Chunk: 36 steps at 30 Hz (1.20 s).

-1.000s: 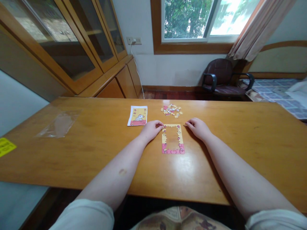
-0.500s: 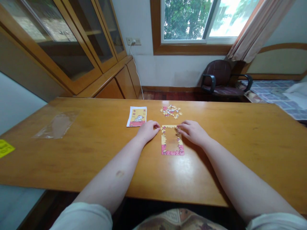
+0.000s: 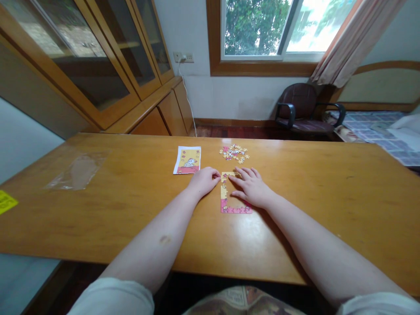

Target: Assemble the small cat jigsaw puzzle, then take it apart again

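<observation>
- The puzzle frame (image 3: pixel 223 192) is lying flat on the wooden surface (image 3: pixel 138 210), making the middle of our clock, with 12 pointing away from the person.
- Its sides are showing yellow toward 12 and pink toward 6, and bare wood is peeking through its hole.
- The left hand (image 3: pixel 205 180) is curling its fingers in, with its fingertips sitting just beside the frame at 10 o'clock; I cannot tell if they are pinching a piece.
- The right hand (image 3: pixel 251 187) is spreading its fingers wide, lying over the frame's 3 o'clock side and hiding part of it; I cannot tell if it is pressing down.
- The loose puzzle pieces (image 3: pixel 234 153) are sitting in a messy pile at 12 o'clock.
- The picture sheet (image 3: pixel 187 160) is lying at 10 o'clock, showing a white animal.
- A clear plastic bag (image 3: pixel 78 170) is lying well apart, near 9 o'clock.
</observation>
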Each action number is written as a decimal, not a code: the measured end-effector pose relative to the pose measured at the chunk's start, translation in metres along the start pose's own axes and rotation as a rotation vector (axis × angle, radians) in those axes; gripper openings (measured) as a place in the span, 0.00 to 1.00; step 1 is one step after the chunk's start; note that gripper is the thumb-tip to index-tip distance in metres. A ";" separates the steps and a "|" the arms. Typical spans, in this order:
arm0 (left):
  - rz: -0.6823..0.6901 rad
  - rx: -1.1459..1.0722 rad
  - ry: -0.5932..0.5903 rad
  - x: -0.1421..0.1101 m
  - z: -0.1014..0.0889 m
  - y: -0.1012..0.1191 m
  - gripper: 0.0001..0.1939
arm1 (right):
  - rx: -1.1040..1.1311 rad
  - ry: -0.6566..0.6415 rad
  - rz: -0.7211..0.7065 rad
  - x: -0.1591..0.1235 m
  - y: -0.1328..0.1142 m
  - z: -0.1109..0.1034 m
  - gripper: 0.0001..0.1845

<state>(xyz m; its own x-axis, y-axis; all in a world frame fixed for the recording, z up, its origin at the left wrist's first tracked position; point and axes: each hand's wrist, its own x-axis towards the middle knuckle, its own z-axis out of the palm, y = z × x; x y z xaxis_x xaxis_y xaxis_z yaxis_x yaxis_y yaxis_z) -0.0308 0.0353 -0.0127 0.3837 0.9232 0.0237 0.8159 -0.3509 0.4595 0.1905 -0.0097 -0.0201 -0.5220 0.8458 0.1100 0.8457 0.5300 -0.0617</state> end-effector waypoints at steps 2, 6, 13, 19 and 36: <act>0.005 -0.001 -0.004 0.000 0.000 0.001 0.10 | 0.008 -0.001 0.001 0.000 -0.001 0.000 0.34; 0.020 0.007 -0.009 0.000 -0.001 0.001 0.11 | 0.015 -0.010 -0.001 0.001 -0.001 0.001 0.33; 0.028 0.020 -0.008 0.000 0.001 0.002 0.11 | 0.006 -0.027 0.004 0.001 0.000 0.001 0.34; 0.035 0.020 -0.013 0.000 0.000 0.002 0.10 | 0.001 -0.038 0.009 0.001 -0.001 0.001 0.35; 0.107 0.026 -0.010 -0.002 0.000 0.000 0.13 | 0.113 -0.101 -0.066 -0.001 -0.006 -0.006 0.33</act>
<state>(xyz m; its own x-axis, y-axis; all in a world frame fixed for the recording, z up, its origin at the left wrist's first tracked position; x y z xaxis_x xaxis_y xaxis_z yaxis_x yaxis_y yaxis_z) -0.0313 0.0336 -0.0122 0.4731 0.8788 0.0622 0.7810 -0.4510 0.4320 0.1865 -0.0142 -0.0141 -0.5895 0.8076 0.0177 0.7943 0.5835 -0.1693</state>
